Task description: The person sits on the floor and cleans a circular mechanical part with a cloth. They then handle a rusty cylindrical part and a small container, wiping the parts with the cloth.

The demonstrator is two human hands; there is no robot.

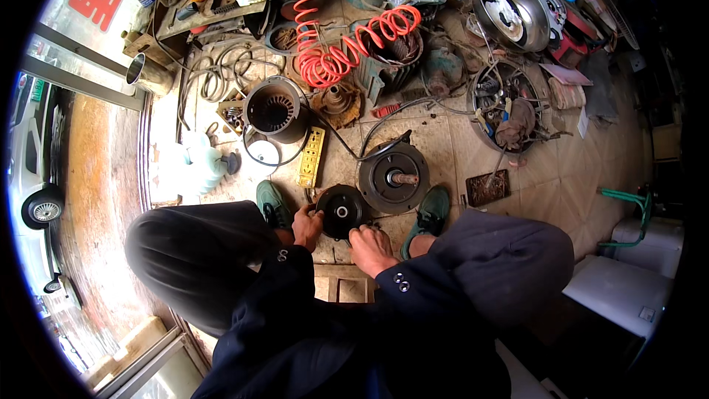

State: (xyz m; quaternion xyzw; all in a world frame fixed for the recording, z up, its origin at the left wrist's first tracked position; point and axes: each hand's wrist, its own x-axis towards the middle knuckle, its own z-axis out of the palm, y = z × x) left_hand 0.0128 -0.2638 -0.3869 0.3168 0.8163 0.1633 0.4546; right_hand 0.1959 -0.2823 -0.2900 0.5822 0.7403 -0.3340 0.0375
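Note:
A round dark metal motor end cover, with a pale ring at its central hole, lies between my feet. My left hand grips its left rim, thumb on the edge. At the cover's lower right edge is my right hand, fingers curled; whether it pinches the rim or something small is hidden. Just beyond, to the right, a larger motor flange rests on the tiles with a shaft sticking out of its middle. A motor stator housing stands farther off, its slotted bore facing up.
A yellow power strip and dark cable lie ahead. A red coiled air hose hangs beyond. To the right are a basin of tools and a small tray. Light-green plastic containers stand left, near the doorway.

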